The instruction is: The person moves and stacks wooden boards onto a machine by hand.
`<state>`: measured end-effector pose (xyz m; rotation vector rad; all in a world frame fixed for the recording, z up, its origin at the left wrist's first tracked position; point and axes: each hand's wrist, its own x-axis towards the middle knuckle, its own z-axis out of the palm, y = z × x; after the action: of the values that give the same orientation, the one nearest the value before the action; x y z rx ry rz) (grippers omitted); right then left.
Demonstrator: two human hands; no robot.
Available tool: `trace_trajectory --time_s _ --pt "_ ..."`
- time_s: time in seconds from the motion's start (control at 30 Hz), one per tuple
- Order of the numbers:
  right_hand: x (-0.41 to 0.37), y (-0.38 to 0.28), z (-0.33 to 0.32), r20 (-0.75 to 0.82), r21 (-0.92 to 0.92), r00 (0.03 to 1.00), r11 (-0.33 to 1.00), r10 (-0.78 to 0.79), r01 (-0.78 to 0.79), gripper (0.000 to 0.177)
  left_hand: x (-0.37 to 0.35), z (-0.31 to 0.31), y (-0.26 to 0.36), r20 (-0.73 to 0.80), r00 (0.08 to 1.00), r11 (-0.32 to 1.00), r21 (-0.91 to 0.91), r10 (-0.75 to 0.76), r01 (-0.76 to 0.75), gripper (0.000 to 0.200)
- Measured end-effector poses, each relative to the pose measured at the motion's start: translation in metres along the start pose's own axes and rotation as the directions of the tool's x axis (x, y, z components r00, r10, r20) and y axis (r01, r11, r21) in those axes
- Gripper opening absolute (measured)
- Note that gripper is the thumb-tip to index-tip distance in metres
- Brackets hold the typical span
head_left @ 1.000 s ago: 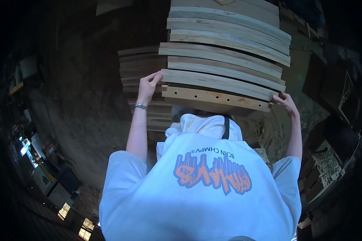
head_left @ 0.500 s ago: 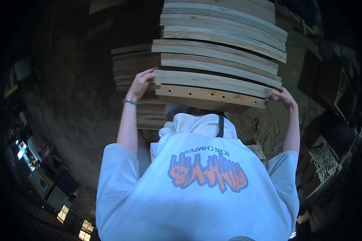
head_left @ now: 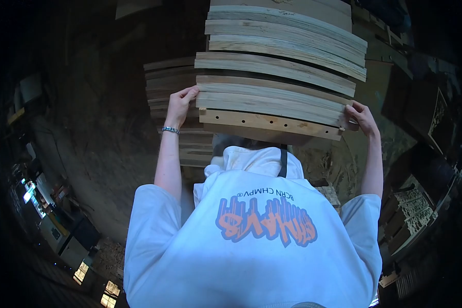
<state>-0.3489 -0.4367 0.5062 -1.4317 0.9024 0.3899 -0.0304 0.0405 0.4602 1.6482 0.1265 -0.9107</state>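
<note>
My left hand [head_left: 180,104], with a bracelet at the wrist, has its fingers closed at the left end of the nearest group of wooden boards [head_left: 272,100]. At the right end of that group, my right hand [head_left: 363,119] is curled with its fingertips on the wood. These boards lie side by side, touching one another. Just below them is a lighter wooden bar [head_left: 264,121] with a row of dark holes. Beyond a dark gap lie more long boards [head_left: 277,69].
Further boards [head_left: 287,31] lie at the top of the view. Lower down on the left is another stack of boards [head_left: 172,84]. A crate of wood pieces [head_left: 413,208] stands at the right. Lit windows [head_left: 110,295] show at the lower left.
The board that lay apart from the nearest one now sits against it, and the gap between them has closed. Both hands have shifted slightly away from my body along the board ends.
</note>
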Motion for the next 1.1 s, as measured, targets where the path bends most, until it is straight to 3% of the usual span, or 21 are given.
trace_trajectory --time_s 0.13,0.2,0.23,0.3,0.33,0.37,0.43,0.47,0.5,0.6,0.67,0.83,0.9,0.97,1.03,1.1 --pt "0.011 0.012 -0.015 0.106 -0.023 0.994 0.999 0.028 -0.026 0.032 0.002 -0.003 0.005 0.030 0.999 0.999 0.024 -0.044 0.043 0.038" --pt "0.011 0.006 -0.013 0.046 -0.045 0.993 0.993 0.108 -0.106 0.051 0.004 -0.002 0.010 0.141 0.990 0.994 -0.099 -0.033 0.047 0.037" --pt "0.013 0.004 -0.014 0.046 -0.045 0.994 0.994 0.103 -0.101 0.051 0.008 -0.004 0.014 0.139 0.990 0.994 -0.099 -0.027 0.042 0.037" --pt "0.018 0.000 -0.017 0.040 -0.062 0.990 0.989 0.134 -0.131 0.066 0.026 -0.008 0.024 0.233 0.965 0.968 -0.189 -0.116 0.162 0.038" --pt "0.023 0.001 -0.014 -0.155 -0.029 0.978 0.989 0.136 -0.142 0.057 0.037 -0.006 0.027 0.174 0.980 0.979 -0.165 -0.093 0.122 0.038" --pt "0.027 -0.004 -0.014 -0.160 -0.030 0.978 0.989 0.135 -0.142 0.057 0.045 -0.001 0.031 0.178 0.980 0.979 -0.167 -0.090 0.121 0.038" --pt "0.033 -0.016 -0.015 -0.129 -0.148 0.991 0.988 0.030 -0.049 0.049 0.056 0.016 0.043 0.050 0.994 0.988 -0.131 0.093 -0.086 0.037" --pt "0.032 -0.020 -0.013 -0.145 -0.241 0.989 0.969 0.009 -0.044 0.043 0.060 0.019 0.047 -0.026 0.995 0.994 0.034 0.101 -0.100 0.036" --pt "0.032 -0.017 -0.013 -0.144 -0.243 0.990 0.969 0.010 -0.045 0.043 0.057 0.022 0.047 -0.027 0.995 0.995 0.033 0.099 -0.098 0.036" --pt "0.033 -0.003 -0.016 -0.117 -0.085 0.993 0.996 -0.025 0.016 0.044 0.049 0.021 0.042 -0.044 0.990 0.983 0.131 0.138 -0.131 0.035" --pt "0.030 0.004 -0.014 -0.088 0.043 0.994 0.997 -0.058 0.062 0.051 0.041 0.018 0.031 -0.048 0.994 0.995 0.037 0.098 -0.096 0.036" --pt "0.033 -0.004 -0.017 -0.017 0.029 0.998 0.998 0.053 -0.053 0.069 0.045 0.007 0.035 -0.009 0.996 0.996 0.024 0.085 -0.085 0.034" --pt "0.030 -0.010 -0.010 -0.051 0.058 0.999 0.998 0.009 -0.006 0.078 0.056 -0.001 0.047 0.186 0.982 0.998 -0.047 -0.039 0.049 0.032" --pt "0.031 -0.009 -0.015 -0.042 0.079 0.999 0.996 0.032 -0.029 0.081 0.068 0.001 0.051 0.183 0.983 0.996 -0.081 -0.029 0.044 0.032" --pt "0.036 -0.005 -0.016 -0.031 0.101 0.998 0.994 0.052 -0.049 0.084 0.071 0.006 0.059 0.152 0.988 0.990 0.141 0.005 -0.026 0.032" --pt "0.036 -0.005 -0.014 -0.101 0.154 0.992 0.986 0.079 -0.063 0.082 0.070 0.008 0.061 0.165 0.986 0.996 0.085 -0.002 -0.013 0.032"
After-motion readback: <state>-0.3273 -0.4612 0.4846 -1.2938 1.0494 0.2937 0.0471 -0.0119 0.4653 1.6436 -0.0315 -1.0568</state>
